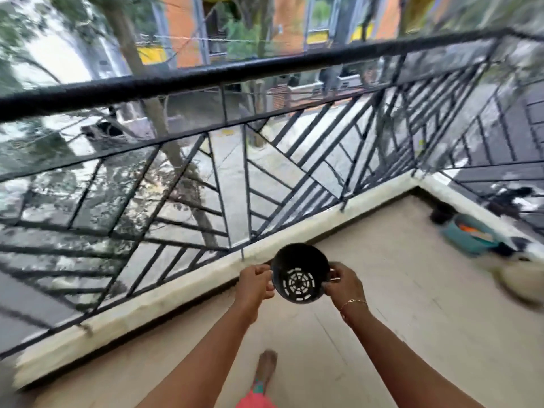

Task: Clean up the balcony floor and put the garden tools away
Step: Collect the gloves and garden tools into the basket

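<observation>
Left grip (256,282) and right grip (343,285) each pinch one side of the black pot (298,273) between them, likely steadying it while carrying it away

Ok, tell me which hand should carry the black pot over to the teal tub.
Right, probably. The right hand and left hand both pinch the black pot by its rim, but the teal tub sits on the floor off to the right; the left would have to cross the body.
</observation>
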